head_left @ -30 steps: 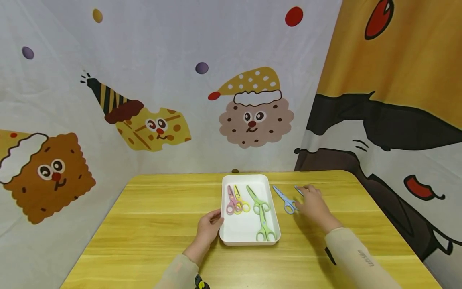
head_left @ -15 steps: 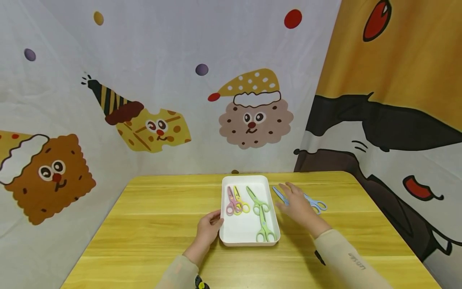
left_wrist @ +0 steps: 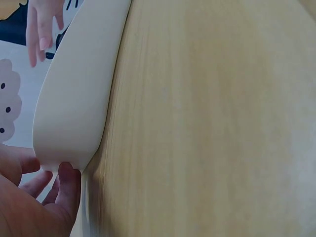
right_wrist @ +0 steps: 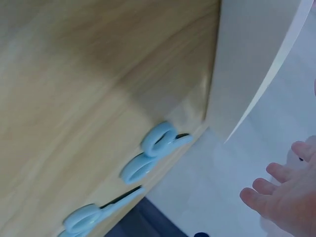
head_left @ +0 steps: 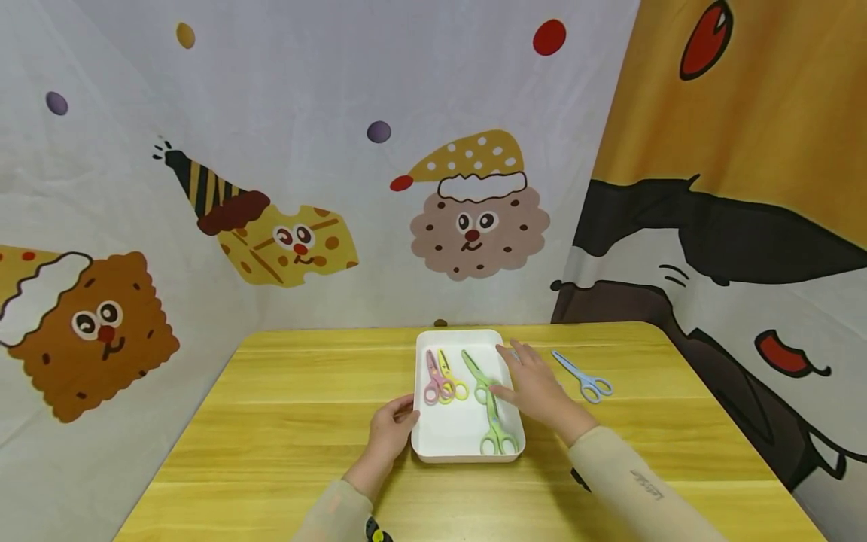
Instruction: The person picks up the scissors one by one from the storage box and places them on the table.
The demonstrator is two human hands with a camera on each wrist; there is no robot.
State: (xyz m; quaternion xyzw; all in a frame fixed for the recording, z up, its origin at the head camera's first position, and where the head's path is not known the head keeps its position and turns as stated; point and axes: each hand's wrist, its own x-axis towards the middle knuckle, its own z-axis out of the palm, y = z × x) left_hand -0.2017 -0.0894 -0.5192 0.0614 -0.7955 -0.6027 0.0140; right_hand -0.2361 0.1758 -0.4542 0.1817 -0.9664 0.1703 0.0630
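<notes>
At the left side of the white tray [head_left: 447,444], my left hand [head_left: 391,427] grips its wall with thumb and fingers. My right hand [head_left: 538,388] hovers over the tray's right rim, fingers spread, holding nothing. Inside the tray lie pink scissors [head_left: 433,367], yellow scissors [head_left: 443,363], and two green scissors, one upper [head_left: 473,366] and one lower [head_left: 494,415], whose ends overlap. Blue scissors [head_left: 574,370] rest on the table to the right. A second blue pair [right_wrist: 154,155] lies nearer the tray in the right wrist view; my right hand mostly hides it in the head view.
The wooden table [head_left: 305,444] carries the tray near its middle. Behind its far edge hangs a white curtain [head_left: 305,90] printed with cartoon figures. Another printed curtain part [head_left: 759,128], orange and dark, hangs at the right.
My right hand has moved left, from the right-hand blue scissors across the other pair to the tray's right rim. The right-hand pair is now uncovered. My left hand stays put on the tray.
</notes>
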